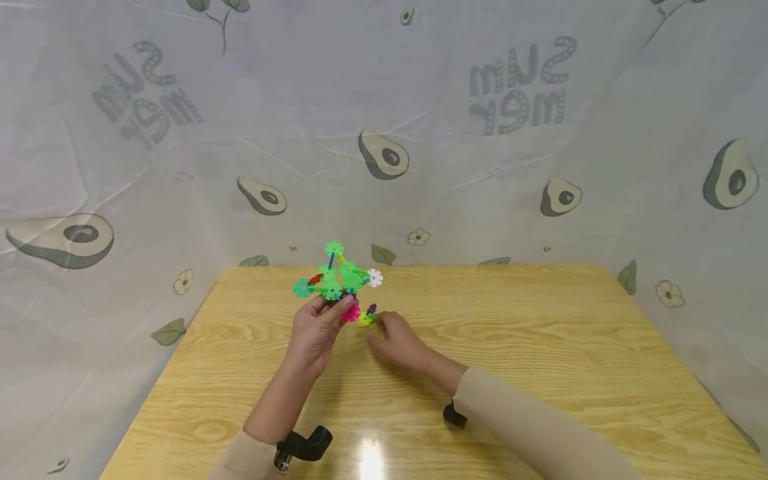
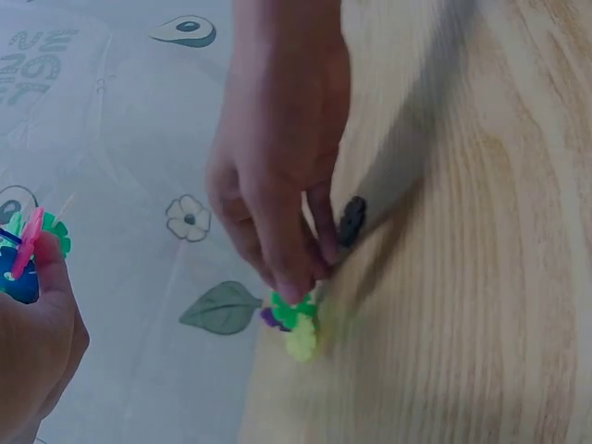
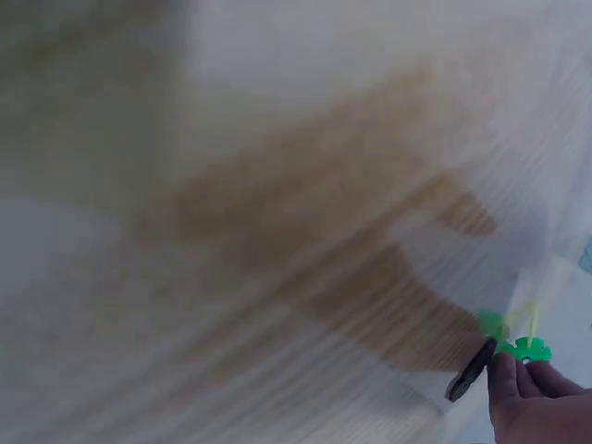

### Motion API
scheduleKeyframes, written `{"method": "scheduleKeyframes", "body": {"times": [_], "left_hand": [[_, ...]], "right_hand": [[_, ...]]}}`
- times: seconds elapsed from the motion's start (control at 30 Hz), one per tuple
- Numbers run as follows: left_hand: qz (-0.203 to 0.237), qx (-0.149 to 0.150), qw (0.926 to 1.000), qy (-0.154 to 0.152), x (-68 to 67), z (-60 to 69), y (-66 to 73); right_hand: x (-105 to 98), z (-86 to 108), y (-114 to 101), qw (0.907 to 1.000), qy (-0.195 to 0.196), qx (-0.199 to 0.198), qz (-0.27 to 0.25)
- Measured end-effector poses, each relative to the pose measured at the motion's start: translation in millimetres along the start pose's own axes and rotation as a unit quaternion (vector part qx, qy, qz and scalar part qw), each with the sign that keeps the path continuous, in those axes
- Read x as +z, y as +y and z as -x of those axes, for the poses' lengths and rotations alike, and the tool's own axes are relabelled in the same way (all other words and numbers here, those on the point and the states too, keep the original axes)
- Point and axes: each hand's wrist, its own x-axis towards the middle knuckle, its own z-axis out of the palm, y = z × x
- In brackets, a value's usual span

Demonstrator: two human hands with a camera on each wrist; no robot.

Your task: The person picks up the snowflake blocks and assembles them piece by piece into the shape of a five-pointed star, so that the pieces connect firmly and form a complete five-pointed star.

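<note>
My left hand (image 1: pixel 315 335) holds a built-up piece of notched plastic flower discs (image 1: pixel 332 289) above the table. Its discs are mostly green, with red, white, pink and blue ones among them. To its right, my right hand (image 1: pixel 401 341) pinches a small cluster of joined discs (image 1: pixel 365 321), coloured green, yellow and purple. In the left wrist view, the right fingertips press together on the green disc (image 2: pixel 292 310) of that cluster. A dark disc (image 2: pixel 351 221) shows beside those fingers; whether it is held, I cannot tell.
Both hands are over a wood-grain table (image 1: pixel 510 333). Behind it hangs a pale sheet (image 1: pixel 456 167) printed with avocados, leaves and flowers. A black wrist mount (image 1: pixel 309 445) sits on the left forearm, and another (image 1: pixel 454 415) shows under the right sleeve.
</note>
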Motion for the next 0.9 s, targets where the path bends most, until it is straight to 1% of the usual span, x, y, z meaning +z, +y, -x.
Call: {"method": "scheduleKeyframes", "body": {"times": [0.1, 0.27, 0.33, 0.47, 0.53, 0.73, 0.83, 0.9], "left_hand": [[0.000, -0.002, 1.0000, -0.001, 0.6, -0.4, -2.4], [-0.003, -0.004, 1.0000, -0.006, 1.3, -0.4, -6.0], [-0.002, -0.004, 1.0000, -0.008, 2.0, -0.2, -8.0], [0.001, -0.002, 0.9999, -0.011, 4.4, 1.1, -11.3], [0.002, -0.004, 0.9999, -0.010, 5.3, 1.8, -12.7], [0.003, -0.007, 0.9999, -0.012, 7.2, 2.1, -15.6], [0.002, -0.007, 0.9999, -0.015, 6.7, 1.5, -17.2], [0.004, -0.007, 0.9998, -0.017, 6.2, 1.2, -18.0]], "right_hand": [[2, -11.1, 3, 0.9996, 0.023, 0.007, 0.014], [8, -28.0, 6, 0.9978, 0.040, 0.015, 0.050], [10, -32.3, 8, 0.9974, 0.043, 0.025, 0.053], [14, -37.7, 9, 0.9970, 0.053, 0.032, 0.045], [15, -40.7, 11, 0.9966, 0.066, 0.024, 0.044], [16, -49.1, 17, 0.9938, 0.101, -0.024, 0.040], [16, -49.7, 19, 0.9926, 0.107, -0.045, 0.034], [15, -48.8, 20, 0.9928, 0.107, -0.052, 0.015]]}}
